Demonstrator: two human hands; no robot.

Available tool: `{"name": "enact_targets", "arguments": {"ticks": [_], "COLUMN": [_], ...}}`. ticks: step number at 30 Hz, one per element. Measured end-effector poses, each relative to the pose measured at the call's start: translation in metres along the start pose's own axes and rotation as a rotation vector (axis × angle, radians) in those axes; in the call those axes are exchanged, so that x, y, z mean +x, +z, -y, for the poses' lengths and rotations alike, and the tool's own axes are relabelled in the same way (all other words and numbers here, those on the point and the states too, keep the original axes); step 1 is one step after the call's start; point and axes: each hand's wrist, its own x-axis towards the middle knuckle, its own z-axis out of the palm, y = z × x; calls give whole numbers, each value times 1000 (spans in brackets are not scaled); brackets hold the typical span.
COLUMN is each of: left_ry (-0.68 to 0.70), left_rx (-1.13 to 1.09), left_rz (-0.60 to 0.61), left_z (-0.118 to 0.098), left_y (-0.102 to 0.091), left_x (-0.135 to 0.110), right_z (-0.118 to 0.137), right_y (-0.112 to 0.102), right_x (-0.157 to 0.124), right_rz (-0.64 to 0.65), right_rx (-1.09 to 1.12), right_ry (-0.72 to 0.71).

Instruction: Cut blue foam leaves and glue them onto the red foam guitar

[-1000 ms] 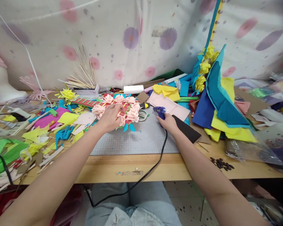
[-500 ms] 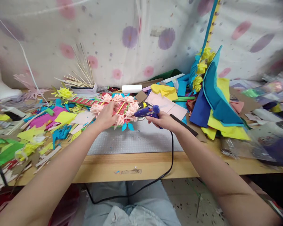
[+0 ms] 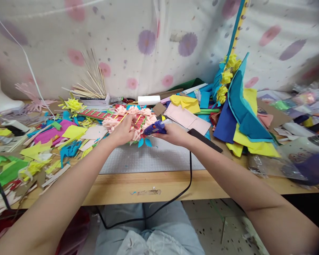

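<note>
A red paper craft piece (image 3: 106, 115) ringed with pink paper flowers (image 3: 134, 110) lies at the far edge of a grey cutting mat (image 3: 154, 157). My left hand (image 3: 123, 131) rests on the piece with its fingers curled over the flowers, holding it down. My right hand (image 3: 172, 134) grips a blue glue gun (image 3: 154, 128), whose nozzle points left at the flowers right beside my left fingers. The gun's black cord (image 3: 187, 177) hangs over the table's front edge.
Coloured paper scraps (image 3: 50, 141) cover the table's left side. Stacked blue and yellow felt sheets (image 3: 244, 120) stand at the right. Wooden skewers (image 3: 94, 86), a white roll (image 3: 149, 100) and a black strip (image 3: 204, 140) lie nearby. A flowered cloth hangs behind.
My right hand picked the glue gun up from the mat and carried it left until its nozzle reached the pink flowers. My left hand stayed on the craft piece.
</note>
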Motion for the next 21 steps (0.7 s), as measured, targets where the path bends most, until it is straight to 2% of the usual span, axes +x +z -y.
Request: {"name": "enact_targets", "arguments": {"ticks": [8,13,21], "left_ry": [9,-35,15], "left_rx": [92,173,235], "left_rz": [136,224,242], "left_z": [-8,-14,-15], "left_y": [1,1,1], "left_x": [6,8,8], "right_z": [0,3,5], "right_y": [1,-2,-6], "right_x": [3,2,1], "right_rz": [26,44,86], "right_rx": [-26,-79,-142], "right_ry": [-19,-15,-42]}}
